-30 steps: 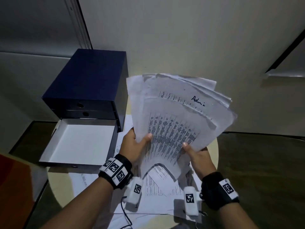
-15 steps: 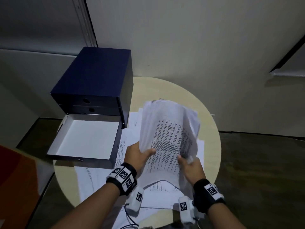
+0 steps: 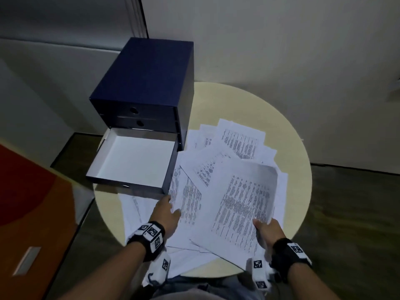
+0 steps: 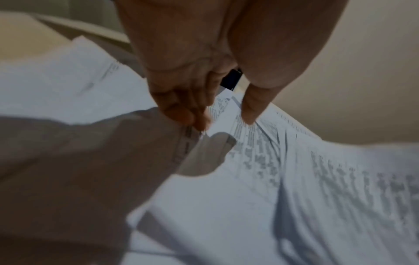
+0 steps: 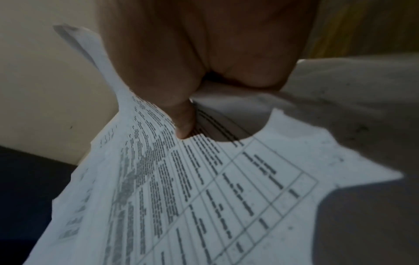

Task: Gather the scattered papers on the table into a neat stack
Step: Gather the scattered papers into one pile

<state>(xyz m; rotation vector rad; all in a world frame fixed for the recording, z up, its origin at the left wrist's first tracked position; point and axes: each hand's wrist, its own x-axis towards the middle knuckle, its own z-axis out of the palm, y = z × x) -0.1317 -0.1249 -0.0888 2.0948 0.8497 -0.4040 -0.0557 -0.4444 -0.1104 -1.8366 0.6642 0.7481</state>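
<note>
Printed white papers lie fanned over the right half of the round beige table (image 3: 249,105). My right hand (image 3: 265,227) grips the near corner of the top bundle (image 3: 242,202), thumb (image 5: 183,125) on the print and fingers hidden beneath; the bundle's far end curls up slightly. My left hand (image 3: 173,205) pinches the left edge of a sheet (image 3: 188,198) beside it, thumb on top. In the left wrist view the fingertips (image 4: 188,116) curl under that edge. More loose sheets (image 3: 238,141) spread behind, askew and overlapping.
A dark blue drawer box (image 3: 149,79) stands at the table's back left; its bottom drawer (image 3: 134,161) is pulled out, holding nothing. A sheet (image 3: 134,208) sticks out from under the drawer. An orange surface (image 3: 32,213) lies left of the table, a wall behind.
The fanned bundle, held upright in both hands a second ago, has come down flat onto the table's papers. Both hands have dropped toward the near edge, and the camera tilted down.
</note>
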